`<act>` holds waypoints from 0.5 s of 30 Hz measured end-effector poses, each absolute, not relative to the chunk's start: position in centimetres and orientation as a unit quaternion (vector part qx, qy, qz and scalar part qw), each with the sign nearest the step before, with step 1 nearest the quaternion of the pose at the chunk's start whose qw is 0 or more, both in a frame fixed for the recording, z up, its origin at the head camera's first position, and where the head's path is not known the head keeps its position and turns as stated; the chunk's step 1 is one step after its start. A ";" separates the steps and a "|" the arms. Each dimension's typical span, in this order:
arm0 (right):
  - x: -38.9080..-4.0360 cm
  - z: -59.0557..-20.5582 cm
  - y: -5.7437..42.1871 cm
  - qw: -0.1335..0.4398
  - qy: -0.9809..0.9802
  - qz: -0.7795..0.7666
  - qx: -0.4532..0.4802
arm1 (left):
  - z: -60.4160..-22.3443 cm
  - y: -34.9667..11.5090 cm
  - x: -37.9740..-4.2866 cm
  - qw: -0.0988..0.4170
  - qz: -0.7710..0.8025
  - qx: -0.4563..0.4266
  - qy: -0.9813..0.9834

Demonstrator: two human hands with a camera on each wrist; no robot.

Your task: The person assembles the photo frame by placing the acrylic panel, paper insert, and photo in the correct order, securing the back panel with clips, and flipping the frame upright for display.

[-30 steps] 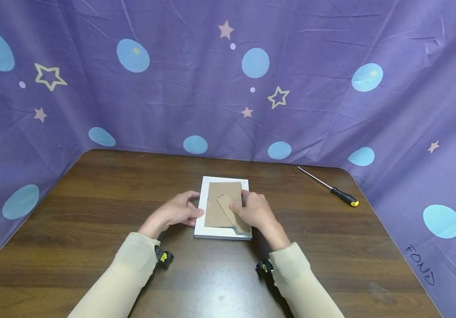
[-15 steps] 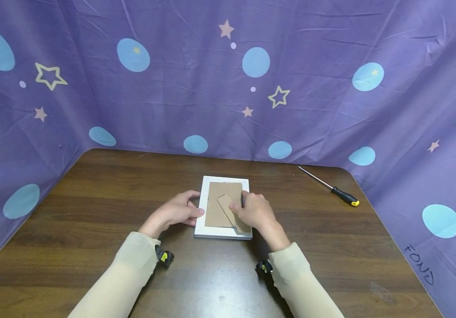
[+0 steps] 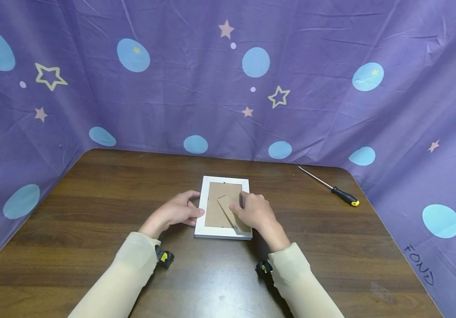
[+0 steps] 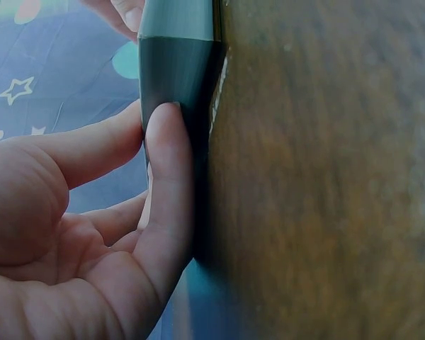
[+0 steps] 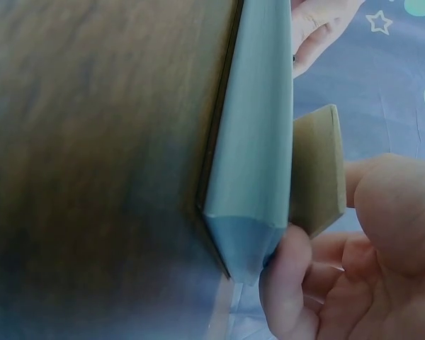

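Observation:
A white picture frame (image 3: 222, 232) lies face down on the wooden table, its brown backing board (image 3: 217, 212) sitting within the opening. An easel stand (image 3: 228, 208) of the same brown slants across the board and lifts away from the frame in the right wrist view. The left hand (image 3: 179, 209) grips the frame's left edge, thumb on top and fingers along the side. With its thumb on the stand and its fingers curled, the right hand (image 3: 255, 210) holds the stand near the frame's right edge. Part of the board is hidden under this hand.
A screwdriver (image 3: 345, 196) with a black and yellow handle lies at the back right of the table (image 3: 104, 198). A purple curtain (image 3: 196, 97) with stars and blue dots hangs around the table's back and sides. Each wrist wears a small black camera.
The backing board has shifted slightly and settled into the frame's opening, with a small dark tab now showing at its top edge. Both hands have stayed nearly in place.

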State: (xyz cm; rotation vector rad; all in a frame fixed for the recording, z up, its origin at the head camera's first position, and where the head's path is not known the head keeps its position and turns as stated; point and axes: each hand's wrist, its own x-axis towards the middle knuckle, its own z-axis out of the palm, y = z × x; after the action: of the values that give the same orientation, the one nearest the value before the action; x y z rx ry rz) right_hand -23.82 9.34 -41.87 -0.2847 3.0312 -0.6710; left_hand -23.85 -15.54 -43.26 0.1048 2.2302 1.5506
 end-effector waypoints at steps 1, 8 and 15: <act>-23.8 -41.9 9.3 0.011 0.972 -0.217 -0.092 | -43.3 -15.5 -23.9 0.210 0.557 0.038 0.802; -23.9 -42.1 9.4 0.002 0.971 -0.219 -0.098 | -43.4 -15.6 -24.0 0.210 0.555 0.032 0.804; -23.8 -42.0 9.5 0.001 0.972 -0.214 -0.102 | -43.5 -15.7 -24.1 0.209 0.554 0.031 0.805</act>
State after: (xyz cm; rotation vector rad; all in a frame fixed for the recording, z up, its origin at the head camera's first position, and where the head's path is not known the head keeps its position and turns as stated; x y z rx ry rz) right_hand -23.84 9.53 -42.02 -0.3196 3.0507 -0.6720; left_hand -24.07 -15.67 -43.45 0.0865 2.2409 1.5408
